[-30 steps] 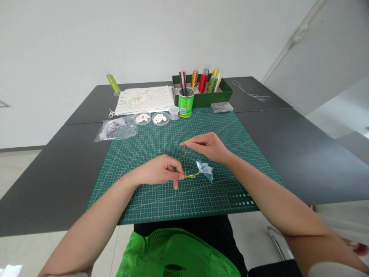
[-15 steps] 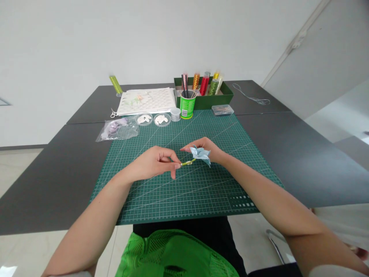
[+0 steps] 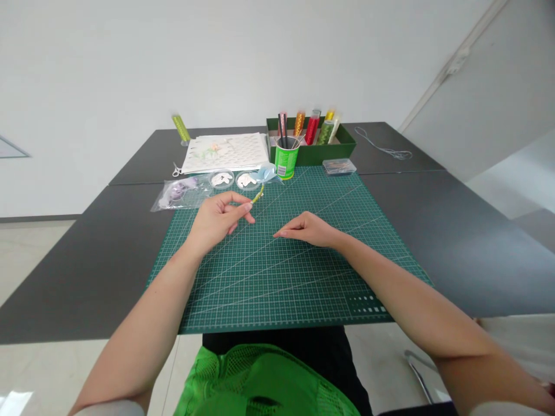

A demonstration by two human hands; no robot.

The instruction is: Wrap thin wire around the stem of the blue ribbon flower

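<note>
- Here, I see the left hand point(image 3: 219, 218) pinching the green stem point(image 3: 259, 194) by its end, probably sparing the blue flower point(image 3: 266, 173) beyond it.
- The right hand point(image 3: 313, 229) has fingertips together; I can't tell whether they grip anything.

Even light, flower point(image 3: 266, 172) perhaps blurry

Left hand point(image 3: 217, 219) and right hand point(image 3: 311, 230) pinch, 2 forearms point(image 3: 167, 300) converging.

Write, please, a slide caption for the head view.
Left hand holding a blue flower by its green stem above a cutting mat, right hand nearby, pinched closed.
</note>
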